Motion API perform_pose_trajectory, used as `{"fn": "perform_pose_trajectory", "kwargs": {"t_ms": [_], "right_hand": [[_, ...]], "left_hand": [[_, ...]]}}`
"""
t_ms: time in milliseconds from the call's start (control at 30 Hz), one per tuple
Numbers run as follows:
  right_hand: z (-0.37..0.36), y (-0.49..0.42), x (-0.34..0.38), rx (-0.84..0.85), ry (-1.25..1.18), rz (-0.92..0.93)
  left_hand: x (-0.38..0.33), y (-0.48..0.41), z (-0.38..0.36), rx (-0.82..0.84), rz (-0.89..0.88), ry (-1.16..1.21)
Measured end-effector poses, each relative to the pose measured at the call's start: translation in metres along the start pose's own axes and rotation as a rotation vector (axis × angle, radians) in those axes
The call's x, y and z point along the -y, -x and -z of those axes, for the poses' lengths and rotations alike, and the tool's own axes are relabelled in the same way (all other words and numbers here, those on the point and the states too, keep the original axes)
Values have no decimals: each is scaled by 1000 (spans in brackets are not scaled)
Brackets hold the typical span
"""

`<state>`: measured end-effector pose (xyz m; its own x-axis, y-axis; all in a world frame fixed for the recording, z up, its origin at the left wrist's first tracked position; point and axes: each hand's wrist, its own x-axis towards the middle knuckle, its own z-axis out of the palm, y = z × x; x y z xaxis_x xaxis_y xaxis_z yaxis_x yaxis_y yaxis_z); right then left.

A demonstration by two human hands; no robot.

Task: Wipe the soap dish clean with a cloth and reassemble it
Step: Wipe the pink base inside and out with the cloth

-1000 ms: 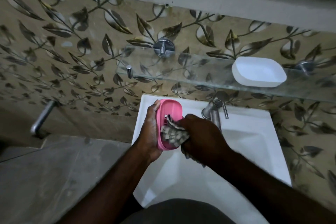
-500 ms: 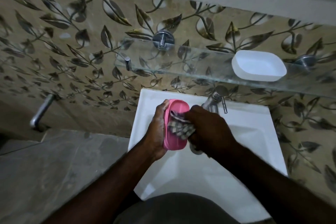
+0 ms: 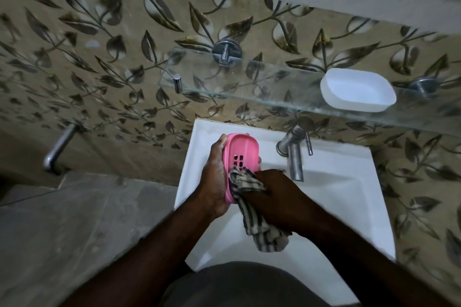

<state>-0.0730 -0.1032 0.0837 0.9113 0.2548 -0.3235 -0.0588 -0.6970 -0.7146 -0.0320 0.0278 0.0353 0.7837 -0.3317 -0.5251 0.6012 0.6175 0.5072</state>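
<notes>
My left hand grips a pink soap dish tray with drain slots, holding it on edge over the white sink. My right hand clutches a striped cloth bunched against the lower end of the pink tray; the cloth's tail hangs down toward the basin. The white base of the soap dish sits apart on the glass shelf at the upper right.
A steel tap juts out over the sink just right of the pink tray. The glass shelf runs along the leaf-patterned tiled wall on metal brackets. A metal pipe sticks out of the wall at the left.
My right hand with the cloth has slid down from the upper part of the pink tray to its lower end, uncovering the drain slots. More cloth now hangs below.
</notes>
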Motion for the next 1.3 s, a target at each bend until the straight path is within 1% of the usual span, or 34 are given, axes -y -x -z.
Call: {"fn": "perform_pose_trajectory", "kwargs": {"t_ms": [67, 100, 167, 233, 267, 300, 333, 433, 467, 533, 600, 667, 700, 733, 833, 900, 967, 1033, 1100, 1167, 1233, 1300], "right_hand": [[1, 1, 8, 21, -170, 1], [0, -1, 11, -4, -270, -7], [1, -8, 17, -139, -439, -8], [7, -19, 24, -310, -478, 53], [10, -21, 26, -355, -467, 76], [11, -21, 26, -351, -448, 92], [12, -17, 25, -294, -414, 102], [8, 4, 19, -21, -267, 86], [8, 8, 19, 19, -224, 84], [10, 5, 24, -21, -159, 102], [13, -8, 29, -201, -219, 112], [16, -19, 36, -399, -260, 107], [15, -22, 37, -429, -235, 118], [14, -22, 36, -399, -200, 148], [4, -5, 27, -142, -80, 248], [5, 6, 19, -80, 100, 328], [13, 7, 18, -106, 258, 370], [20, -1, 19, -227, 384, 352], [26, -13, 19, -373, 430, 319], [26, -20, 16, -420, 409, 293], [22, -14, 18, -371, 356, 320], [13, -4, 21, -248, 280, 386]], "left_hand": [[-3, 0, -3, -23, 12, 22], [-4, 0, -5, -27, 13, 19], [-3, -1, -13, -16, -12, 2], [0, 1, -19, 23, -60, -8], [3, 1, -20, 40, -70, 2], [3, 3, -20, 55, -65, 16], [1, 4, -18, 52, -59, 23], [-11, 3, -11, 0, -64, 19], [-13, 3, -10, -7, -71, 12], [-10, 5, -12, -17, -39, 20], [-3, 8, -18, 0, -22, -10], [2, 10, -22, 34, -53, -16], [2, 12, -24, 43, -65, -9], [-3, 13, -22, 47, -77, -1], [-17, 13, -13, 21, -60, 28], [-18, 11, -9, 36, -70, 38], [-14, 11, -10, 55, -23, 54], [-8, 13, -12, 105, 21, 66], [-6, 10, -15, 127, 1, 39], [-10, 13, -17, 128, -41, 17], [-18, 12, -13, 129, -35, 30], [-24, 10, -9, 99, -22, 17]]}}
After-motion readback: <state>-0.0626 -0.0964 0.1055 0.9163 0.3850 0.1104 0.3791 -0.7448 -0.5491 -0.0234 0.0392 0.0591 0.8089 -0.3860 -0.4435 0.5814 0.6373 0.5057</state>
